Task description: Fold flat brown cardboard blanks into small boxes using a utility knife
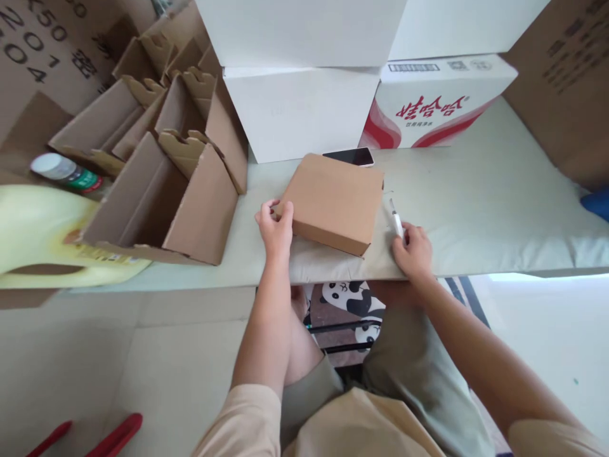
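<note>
A closed brown cardboard box (335, 200) lies flat on the covered table, turned at a slight angle. At its left end, my left hand (277, 228) grips the corner, with the thumb on the near side and fingers curled behind. My right hand (415, 249) rests on the table to the right of the box. It is closed around a slim white-handled tool (397, 222) with a thin metal tip pointing away from me; the exact kind is too small to tell. A phone (352, 157) lies just behind the box, partly covered by it.
Open cardboard dividers (200, 209) stand at the left, beside a yellow jug (28, 235) and a white-capped bottle (71, 171). White cartons (304, 111) are stacked behind, with a red-and-white printed carton (438, 101) to their right. The table's front edge runs close to my knees.
</note>
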Available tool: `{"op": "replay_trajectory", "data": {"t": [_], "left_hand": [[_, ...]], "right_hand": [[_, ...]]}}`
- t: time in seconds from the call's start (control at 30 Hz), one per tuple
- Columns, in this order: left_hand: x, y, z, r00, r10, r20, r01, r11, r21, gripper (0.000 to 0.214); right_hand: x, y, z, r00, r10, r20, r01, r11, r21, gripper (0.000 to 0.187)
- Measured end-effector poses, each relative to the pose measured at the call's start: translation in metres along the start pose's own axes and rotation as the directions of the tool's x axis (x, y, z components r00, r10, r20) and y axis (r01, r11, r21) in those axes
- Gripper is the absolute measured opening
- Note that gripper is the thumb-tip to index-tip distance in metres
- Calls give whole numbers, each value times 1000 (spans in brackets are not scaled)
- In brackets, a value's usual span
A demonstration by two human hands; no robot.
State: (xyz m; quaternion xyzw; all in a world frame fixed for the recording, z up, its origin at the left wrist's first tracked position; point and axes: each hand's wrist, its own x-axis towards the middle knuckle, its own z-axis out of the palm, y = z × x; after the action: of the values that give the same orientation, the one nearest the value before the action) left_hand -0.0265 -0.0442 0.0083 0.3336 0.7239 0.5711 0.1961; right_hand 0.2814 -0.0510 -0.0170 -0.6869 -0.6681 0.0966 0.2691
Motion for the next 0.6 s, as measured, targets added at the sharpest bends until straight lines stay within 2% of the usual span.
{"op": "replay_trajectory", "data": {"t": [0.1,0.2,0.3,0.37,0.43,0.5,0.57,0.6], "left_hand": [[-6,2,-5,997,9,81,-11,999,33,30],[-13,13,-5,987,11,158,-26,995,92,27],[-23,28,-4,973,18,230,-56,985,162,23],[-30,36,-2,967,19,253,-79,971,227,24],[-36,40,2,970,48,238,-115,955,274,27],[-40,39,8,960,165,226,-217,949,229,31],[-43,33,15,915,334,227,-368,922,124,33],[-44,28,17,884,412,223,-437,896,76,33]], "right_hand": [[2,1,1,1000,25,-5,-25,1000,-1,34],[7,4,1,995,95,-16,-94,993,73,29],[16,1,1,968,252,14,-247,934,259,22],[21,-7,-1,949,312,50,-299,835,462,18],[23,-18,-3,962,269,37,-226,719,657,15],[17,-30,-8,987,154,-35,-74,647,759,13],[6,-36,-15,991,11,-134,96,641,761,17],[-2,-38,-19,985,-69,-161,165,667,726,20]]}}
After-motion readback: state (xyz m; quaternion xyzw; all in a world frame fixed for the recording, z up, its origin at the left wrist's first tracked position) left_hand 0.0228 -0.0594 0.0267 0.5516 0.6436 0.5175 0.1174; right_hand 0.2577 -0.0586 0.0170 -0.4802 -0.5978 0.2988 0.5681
